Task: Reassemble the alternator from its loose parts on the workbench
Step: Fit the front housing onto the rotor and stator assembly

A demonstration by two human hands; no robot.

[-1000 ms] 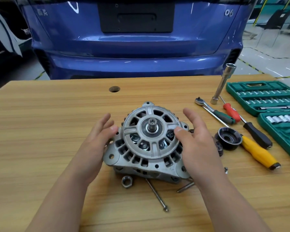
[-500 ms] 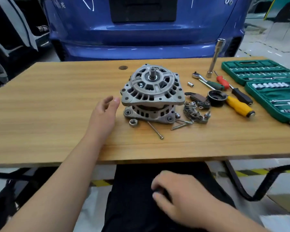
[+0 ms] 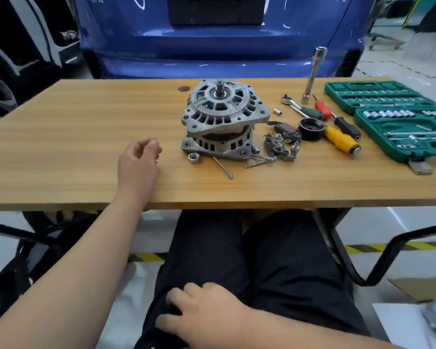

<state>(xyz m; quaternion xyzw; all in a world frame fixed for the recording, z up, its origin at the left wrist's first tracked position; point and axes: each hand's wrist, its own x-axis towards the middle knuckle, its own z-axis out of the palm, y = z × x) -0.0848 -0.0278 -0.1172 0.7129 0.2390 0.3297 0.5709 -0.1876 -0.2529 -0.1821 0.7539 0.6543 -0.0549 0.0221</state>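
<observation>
Alternator (image 3: 224, 122) standing shaft-up on a wooden desk (image 3: 86, 137), to the right of the left hand (image 3: 139, 159) and apart from it; its upper housing sits tilted on the lower half. The left hand rests on the desk, fingers loosely curled, holding nothing. The right hand (image 3: 207, 311) lies flat and relaxed on a black trouser leg (image 3: 287, 260). A nut (image 3: 193, 158) and a long bolt (image 3: 223, 168) lie nearer the hands than the alternator.

Table (image 3: 68, 137) open L of alternator (image 3: 222, 119), wide way in. R side crowded: loose parts (image 3: 280, 146), screwdrivers (image 3: 341, 141), socket case (image 3: 400, 127). Nut (image 3: 193, 157) + bolts (image 3: 223, 168) just in front of it.
</observation>
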